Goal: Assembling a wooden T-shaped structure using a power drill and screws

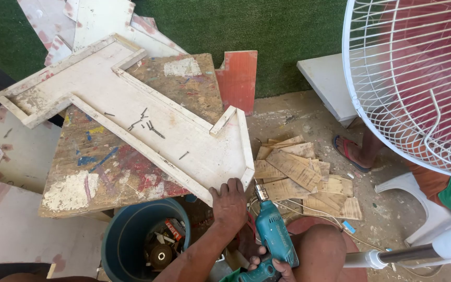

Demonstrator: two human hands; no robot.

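Observation:
A white-painted wooden frame (pixel 131 107) with raised edge strips lies across a paint-stained board worktop (pixel 100 172). Several dark screws (pixel 144 124) lie loose inside it. My left hand (pixel 229 201) presses down on the frame's near pointed end. My right hand (pixel 270 269) grips the handle of a teal power drill (pixel 273 235). The drill's chuck and bit point up at the near edge of the frame, beside my left hand. My bare knee (pixel 319 253) is just right of the drill.
A blue bucket (pixel 126 230) of tools and parts sits under the worktop. A pile of thin wood offcuts (pixel 304 175) lies on the floor. At right are a white fan cage (pixel 413 78), a white plastic chair (pixel 418 196) and another person's sandalled foot (pixel 352 151). Green turf covers the back.

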